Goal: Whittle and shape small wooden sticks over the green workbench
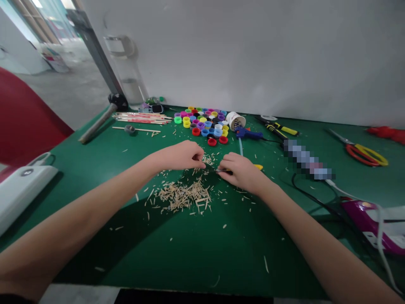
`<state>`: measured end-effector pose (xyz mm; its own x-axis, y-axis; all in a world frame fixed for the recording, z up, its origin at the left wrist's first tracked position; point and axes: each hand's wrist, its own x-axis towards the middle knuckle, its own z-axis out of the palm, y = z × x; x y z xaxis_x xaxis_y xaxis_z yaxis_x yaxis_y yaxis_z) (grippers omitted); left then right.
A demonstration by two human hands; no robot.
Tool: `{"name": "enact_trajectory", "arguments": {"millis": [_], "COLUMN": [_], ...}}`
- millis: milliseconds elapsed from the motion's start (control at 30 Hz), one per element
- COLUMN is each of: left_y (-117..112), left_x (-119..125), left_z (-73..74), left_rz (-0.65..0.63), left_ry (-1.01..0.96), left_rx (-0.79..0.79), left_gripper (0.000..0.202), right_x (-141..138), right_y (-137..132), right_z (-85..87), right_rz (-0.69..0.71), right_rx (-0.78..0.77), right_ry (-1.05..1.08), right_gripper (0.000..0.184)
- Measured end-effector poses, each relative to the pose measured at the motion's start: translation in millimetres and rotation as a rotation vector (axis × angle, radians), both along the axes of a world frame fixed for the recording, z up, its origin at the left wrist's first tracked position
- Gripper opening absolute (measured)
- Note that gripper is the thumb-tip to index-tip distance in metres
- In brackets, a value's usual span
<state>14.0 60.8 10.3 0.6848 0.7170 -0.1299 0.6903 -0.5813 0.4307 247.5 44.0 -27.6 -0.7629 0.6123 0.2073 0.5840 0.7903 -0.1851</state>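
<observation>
My right hand is closed around a yellow-handled utility knife. Its blade end points left, toward my other hand. Across a small gap, my left hand is pinched, thumb against fingers; whatever lies between the fingertips is too small to make out. Just below both hands spreads a loose pile of short wood slivers, and more bits are scattered around it on the green table. Behind the hands lie many coloured bottle caps.
A blue glue gun lies beside a tipped white cup. Bundled sticks and a hammer lie back left. Pliers, scissors and a purple-and-white device with cables are at right. A white power bank-like box sits left.
</observation>
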Motion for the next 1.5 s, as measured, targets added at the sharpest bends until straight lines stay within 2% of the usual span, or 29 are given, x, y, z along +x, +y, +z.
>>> {"name": "enact_trajectory", "arguments": {"millis": [167,367,567,767,1267,1500], "left_y": [-0.2,-0.4,-1.4,-0.1,1.6,-0.3], "left_x": [1.0,-0.6,-1.1,-1.9,0.5,2.9], "left_z": [1.4,3.5,4.2,3.5,-0.3,0.3], "left_rz": [-0.023,-0.055,-0.048,0.006,0.017,-0.002], "left_ry": [-0.009,-0.02,-0.004,0.015,-0.013,-0.012], "left_rx": [-0.015,-0.028,-0.014,0.013,-0.017,-0.033], "left_gripper": [0.031,0.028,0.026,0.031,0.033,0.033], "right_x": [-3.0,-5.7,0.4,2.9,5.7,0.4], "right_y": [7.4,19.7,5.4,1.4,3.9,4.9], "right_z": [4.0,9.9,4.6,-0.3,-6.0,1.6], "right_rz": [0.003,-0.017,0.029,0.065,-0.001,-0.052], "right_rx": [-0.065,-0.212,-0.072,0.009,0.076,-0.024], "right_ry": [-0.015,-0.035,0.025,0.049,0.021,-0.053], "right_gripper": [0.015,0.016,0.013,0.018,0.02,0.016]}}
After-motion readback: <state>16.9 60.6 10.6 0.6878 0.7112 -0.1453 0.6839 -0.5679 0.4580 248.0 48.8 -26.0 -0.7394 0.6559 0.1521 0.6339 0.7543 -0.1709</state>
